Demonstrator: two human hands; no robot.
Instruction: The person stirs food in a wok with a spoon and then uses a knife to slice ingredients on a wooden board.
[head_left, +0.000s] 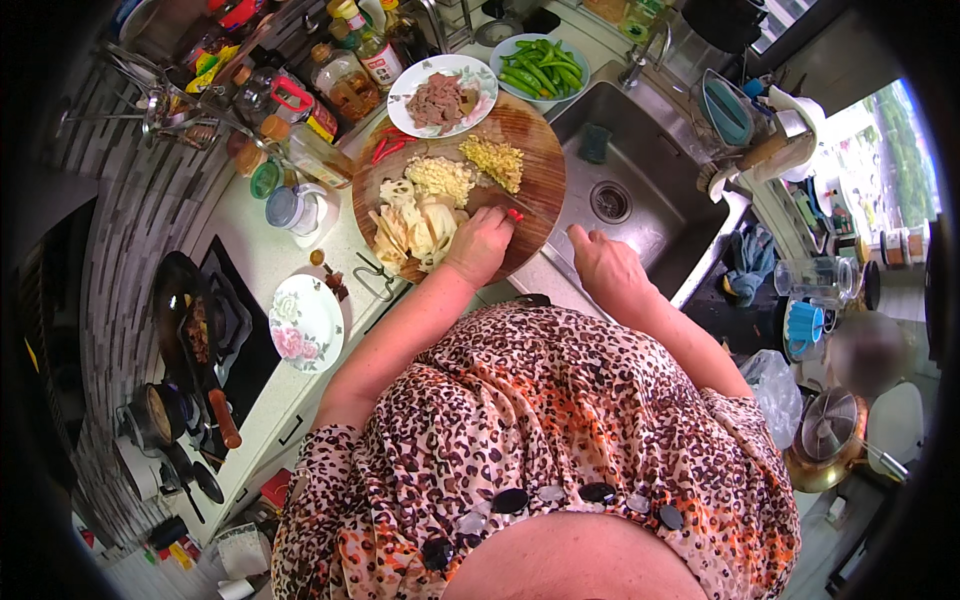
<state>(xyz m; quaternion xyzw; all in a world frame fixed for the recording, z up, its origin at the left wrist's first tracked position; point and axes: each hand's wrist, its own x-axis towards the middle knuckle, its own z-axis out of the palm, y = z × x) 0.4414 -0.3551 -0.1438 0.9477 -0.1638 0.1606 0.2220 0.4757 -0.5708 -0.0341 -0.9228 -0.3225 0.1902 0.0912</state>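
Observation:
My left hand (481, 244) rests on a round wooden cutting board (541, 161), its fingertips closed around a red chili (515, 215). Just right of the board, my right hand (609, 268) is curled around a kitchen knife, whose thin blade (531, 205) shows almost edge-on beside the chili; its handle is mostly hidden. Sliced lotus root (420, 229) lies left of my left hand. Behind it are a heap of chopped garlic (441, 178) and a yellowish minced heap (495, 161), perhaps ginger. More red chilies (390, 142) lie at the board's left rim.
A plate of sliced meat (439, 103) overlaps the board's far edge, near a bowl of green chilies (544, 71). On the right is a steel sink (637, 157). Bottles (345, 82) crowd the back left. A floral plate (306, 322) and a wok (180, 322) stand left.

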